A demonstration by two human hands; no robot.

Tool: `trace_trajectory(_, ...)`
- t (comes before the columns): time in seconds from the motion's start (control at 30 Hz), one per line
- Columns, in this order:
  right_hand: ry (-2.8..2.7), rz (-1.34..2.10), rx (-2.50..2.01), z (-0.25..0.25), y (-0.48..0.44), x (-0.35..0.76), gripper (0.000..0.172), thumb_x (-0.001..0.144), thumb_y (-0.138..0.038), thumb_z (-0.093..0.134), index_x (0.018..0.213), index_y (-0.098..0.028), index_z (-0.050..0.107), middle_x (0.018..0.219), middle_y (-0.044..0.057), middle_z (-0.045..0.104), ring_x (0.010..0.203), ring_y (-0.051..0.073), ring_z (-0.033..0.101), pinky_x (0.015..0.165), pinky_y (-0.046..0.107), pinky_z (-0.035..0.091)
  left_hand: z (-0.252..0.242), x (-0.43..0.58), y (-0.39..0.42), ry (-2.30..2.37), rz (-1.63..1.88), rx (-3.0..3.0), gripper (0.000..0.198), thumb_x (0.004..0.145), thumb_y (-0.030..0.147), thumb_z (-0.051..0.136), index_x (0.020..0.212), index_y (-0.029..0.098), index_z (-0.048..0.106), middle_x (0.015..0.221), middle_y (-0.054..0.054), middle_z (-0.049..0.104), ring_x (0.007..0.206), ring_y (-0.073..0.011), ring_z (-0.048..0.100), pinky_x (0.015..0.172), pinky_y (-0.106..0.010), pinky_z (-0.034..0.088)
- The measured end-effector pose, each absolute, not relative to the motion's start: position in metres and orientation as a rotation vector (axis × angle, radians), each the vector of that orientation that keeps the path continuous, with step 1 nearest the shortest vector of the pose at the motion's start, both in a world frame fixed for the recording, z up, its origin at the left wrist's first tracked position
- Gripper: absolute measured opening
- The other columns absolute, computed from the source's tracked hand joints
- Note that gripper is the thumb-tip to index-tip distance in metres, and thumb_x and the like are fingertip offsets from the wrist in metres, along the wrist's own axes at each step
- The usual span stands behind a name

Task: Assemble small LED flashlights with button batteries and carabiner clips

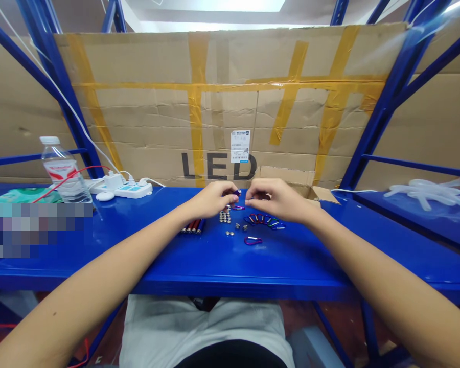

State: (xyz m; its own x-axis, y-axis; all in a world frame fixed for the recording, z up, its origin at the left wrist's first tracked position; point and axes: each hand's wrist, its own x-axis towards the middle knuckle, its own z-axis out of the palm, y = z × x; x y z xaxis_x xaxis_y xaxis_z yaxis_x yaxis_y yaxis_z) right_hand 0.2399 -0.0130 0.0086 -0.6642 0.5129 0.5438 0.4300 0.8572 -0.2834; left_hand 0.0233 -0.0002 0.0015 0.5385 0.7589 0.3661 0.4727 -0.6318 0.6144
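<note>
Background: a taped cardboard panel is stood upright behind the work, across the far side of a blue bench. At far left, a water bottle is placed, with a white power strip to its right.

Hands: both are raised over the middle of the bench, facing each other and apart by a narrow gap. The left hand is closed on a dark blue piece, gripped between thumb and fingers. The right hand is curled, thumb and forefinger drawn close; whether anything small is pinched there cannot be told.

Key relation: the held piece is mostly covered by the left fingers. Its bright end is left exposed and is pointed toward the right fingertips, so the visible part of its long axis is judged to run roughly across the bench, from hand to hand. The piece is in the left hand's grasp; the right hand is near but not touching.

Smaller items: red and blue cylinders are laid side by side below the left wrist, long axes running away from the body. A fanned row of carabiners is set under the right hand. A single purple carabiner is laid nearer the body, lengthwise across the bench. Smallest: silver caps are grouped in rows just below the left fingertips.
</note>
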Motion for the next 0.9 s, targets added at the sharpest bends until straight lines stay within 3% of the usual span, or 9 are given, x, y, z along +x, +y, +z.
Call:
trace_trajectory(0.3, -2.165, 0.178, -0.675, 0.0032, -0.0048, 0.2382, 0.012, 0.085, -0.026, 0.063, 0.079, -0.017, 0.067, 0.074, 0.002, 0.059, 0.065, 0.012, 0.05, 0.059, 0.026, 0.038, -0.0077, 0.0328, -0.007, 0.868, 0.783, 2.239, 0.014, 0.089, 0.026, 0.052, 0.09, 0.015, 0.061, 0.082, -0.003, 0.066, 0.059, -0.0132, 0.062, 0.063, -0.03, 0.052)
trace_trajectory(0.73, -2.186, 0.275, -0.619, 0.0034, -0.005, 0.2404, 0.01, 0.083, -0.024, 0.064, 0.077, -0.018, 0.068, 0.076, 0.002, 0.06, 0.074, 0.015, 0.055, 0.068, 0.029, 0.043, -0.0088, 0.0333, -0.0056, 0.813, 0.831, 2.191, 0.011, 0.089, 0.023, 0.053, 0.089, 0.015, 0.06, 0.079, -0.001, 0.064, 0.059, -0.0122, 0.062, 0.063, -0.029, 0.051)
trace_trajectory(0.9, -2.163, 0.291, -0.646, 0.0037, -0.0097, 0.2391, 0.013, 0.084, -0.028, 0.064, 0.078, -0.018, 0.067, 0.077, 0.003, 0.061, 0.071, 0.015, 0.054, 0.064, 0.029, 0.043, -0.0065, 0.0295, -0.0023, 0.781, 0.885, 2.303, 0.01, 0.087, 0.019, 0.054, 0.093, 0.016, 0.062, 0.085, -0.003, 0.067, 0.075, -0.0149, 0.064, 0.075, -0.032, 0.052)
